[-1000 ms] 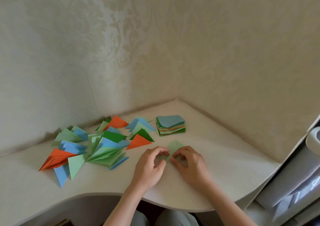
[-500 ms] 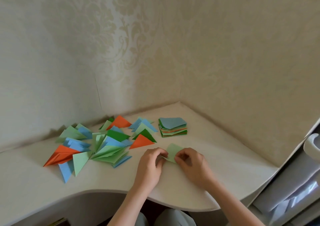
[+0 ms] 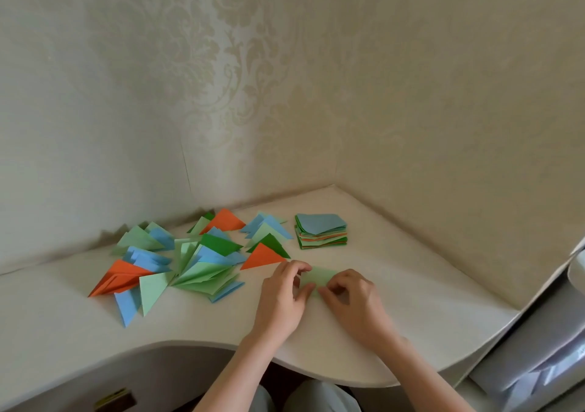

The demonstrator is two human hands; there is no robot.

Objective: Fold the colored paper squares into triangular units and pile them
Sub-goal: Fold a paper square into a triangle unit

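A light green paper piece (image 3: 318, 278) lies flat on the white desk (image 3: 411, 285) between my hands. My left hand (image 3: 283, 297) pinches its left end with curled fingers. My right hand (image 3: 354, 304) pinches its near right edge. A neat stack of unfolded colored squares (image 3: 321, 231), blue on top, stands just beyond the hands. To the left spreads a loose pile of folded triangular units (image 3: 190, 259) in orange, blue, light green and dark green.
The desk fits into a wallpapered corner, with walls close behind and to the right. Its curved front edge (image 3: 316, 370) runs just under my wrists. A white shelf unit (image 3: 538, 348) stands at the right edge. An orange triangle (image 3: 261, 257) lies close to my left hand.
The green paper, which stuck up as a point between my hands, now lies lower and flatter on the desk. Both hands have stayed on it, with the camera view shifted slightly.
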